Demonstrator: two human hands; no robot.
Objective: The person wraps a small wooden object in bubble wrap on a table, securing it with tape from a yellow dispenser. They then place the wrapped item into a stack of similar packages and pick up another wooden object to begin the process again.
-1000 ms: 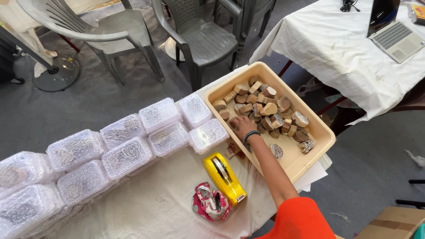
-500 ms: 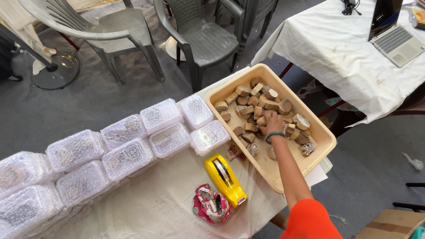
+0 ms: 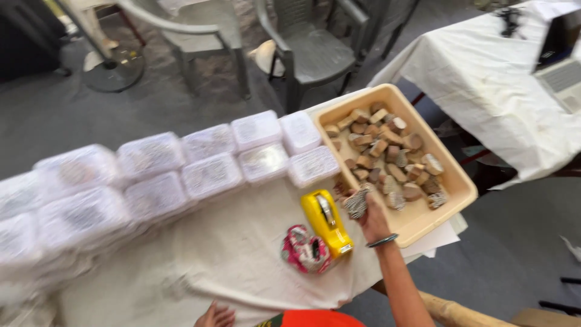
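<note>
My right hand (image 3: pixel 373 219), with a dark band on its wrist, is shut on a small block wrapped in black-and-white striped paper (image 3: pixel 357 202). It holds the block over the near-left edge of a beige tray (image 3: pixel 455 175). The tray contains several brown and tan blocks (image 3: pixel 387 151), a few of them wrapped in the same paper. Just left of the hand lies a yellow tape dispenser (image 3: pixel 327 221), and beside that a pink patterned roll (image 3: pixel 304 249). Only the fingers of my left hand (image 3: pixel 215 316) show, at the bottom edge, spread on the white cloth and holding nothing.
Two rows of clear lidded containers (image 3: pixel 209 158) run across the cloth-covered table (image 3: pixel 200 254). Grey plastic chairs (image 3: pixel 315 48) stand beyond them. A second white-covered table (image 3: pixel 496 79) with a laptop (image 3: pixel 560 66) is at the right.
My right hand has drawn back from the middle of the tray to its near-left edge and now grips a striped block. The view has swung left and blurred.
</note>
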